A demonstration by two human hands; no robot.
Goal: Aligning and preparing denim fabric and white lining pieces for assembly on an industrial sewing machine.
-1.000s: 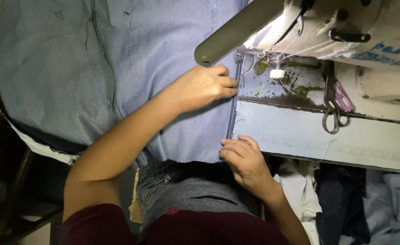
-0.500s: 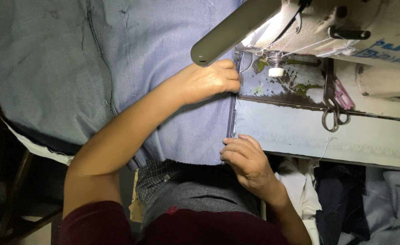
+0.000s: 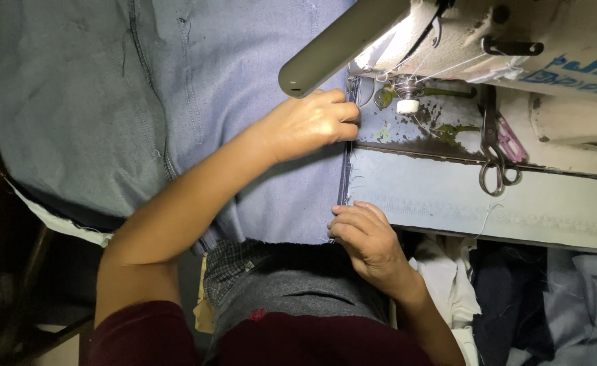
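1. The left hand lies flat on the blue cloth, fingers curled against its edge by the needle.
2. The right hand pinches the same edge nearer the body, fingers bunched tight.
3. The cloth covers the table left of the sewing machine.
4. Scissors lie apart; the needle itself seems hidden under the lamp.
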